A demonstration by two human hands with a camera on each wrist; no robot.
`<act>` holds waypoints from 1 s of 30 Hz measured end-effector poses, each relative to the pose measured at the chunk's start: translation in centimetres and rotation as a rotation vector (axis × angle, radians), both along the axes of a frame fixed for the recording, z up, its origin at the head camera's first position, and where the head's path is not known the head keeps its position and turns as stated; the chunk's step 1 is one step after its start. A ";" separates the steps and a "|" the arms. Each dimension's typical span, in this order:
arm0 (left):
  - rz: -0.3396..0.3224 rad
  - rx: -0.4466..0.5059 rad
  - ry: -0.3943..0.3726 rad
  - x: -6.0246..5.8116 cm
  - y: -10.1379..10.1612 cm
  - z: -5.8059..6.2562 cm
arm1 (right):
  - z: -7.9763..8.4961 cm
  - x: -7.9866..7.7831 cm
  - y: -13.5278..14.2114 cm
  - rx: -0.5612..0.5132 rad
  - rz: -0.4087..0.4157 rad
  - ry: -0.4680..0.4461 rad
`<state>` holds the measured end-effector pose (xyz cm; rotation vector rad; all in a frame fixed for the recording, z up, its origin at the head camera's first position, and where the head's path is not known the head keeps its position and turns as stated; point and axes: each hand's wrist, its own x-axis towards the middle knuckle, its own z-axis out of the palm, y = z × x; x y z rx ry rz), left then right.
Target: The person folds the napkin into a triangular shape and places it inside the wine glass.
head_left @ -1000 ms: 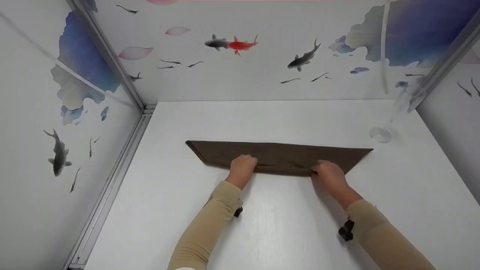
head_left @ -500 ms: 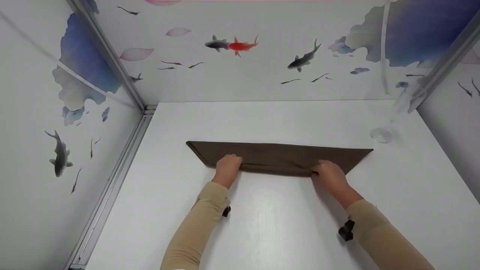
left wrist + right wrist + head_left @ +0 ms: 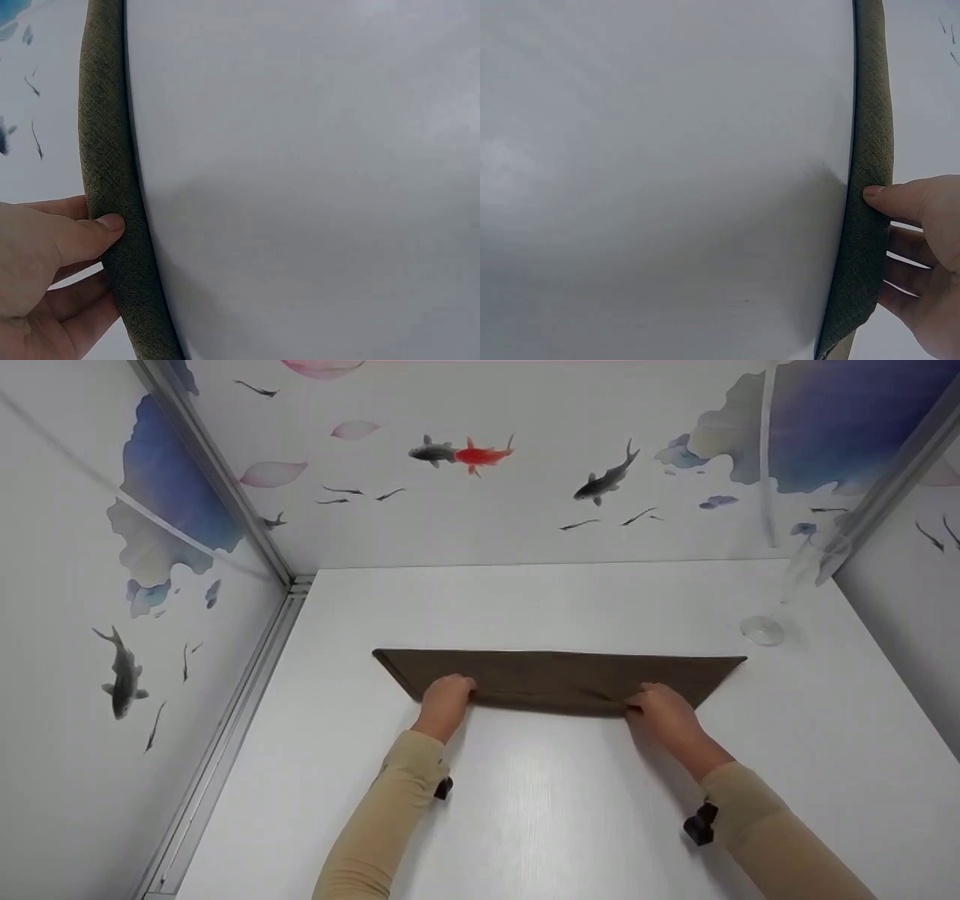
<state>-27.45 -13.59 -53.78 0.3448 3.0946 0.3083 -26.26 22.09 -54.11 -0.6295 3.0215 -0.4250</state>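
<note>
A brown folded cloth [image 3: 544,675] lies flat on the white table, wide along its far edge and narrower along its near one. My left hand [image 3: 444,703] holds the near fold towards its left end; in the left wrist view the thumb [image 3: 105,225] presses on the cloth [image 3: 109,135] with fingers behind it. Towards the right end, my right hand [image 3: 667,718] pinches the same near edge, its thumb [image 3: 881,196] on top in the right wrist view. Slight creases run across the cloth by the right hand. Fingertips under the fold are hidden.
A clear stemmed glass [image 3: 762,631] stands at the back right of the table [image 3: 540,825], beyond the cloth's right corner. White panels [image 3: 480,532] printed with fish enclose the back and sides, joined by metal rails [image 3: 225,720].
My left hand has slid left along the cloth's near edge, towards its left corner. The right hand has stayed nearly in place on the edge.
</note>
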 end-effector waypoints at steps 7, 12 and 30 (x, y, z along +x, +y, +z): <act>0.010 0.050 -0.010 0.3 -0.3 0.0 | -0.2 0.2 0.2 -0.018 -0.004 0.020; 0.047 0.109 -0.023 0.3 -0.4 0.0 | -0.3 0.1 0.2 -0.013 -0.002 0.003; 0.074 0.122 0.043 -0.7 0.1 -0.4 | -0.6 -1.0 0.4 -0.135 -0.073 -0.056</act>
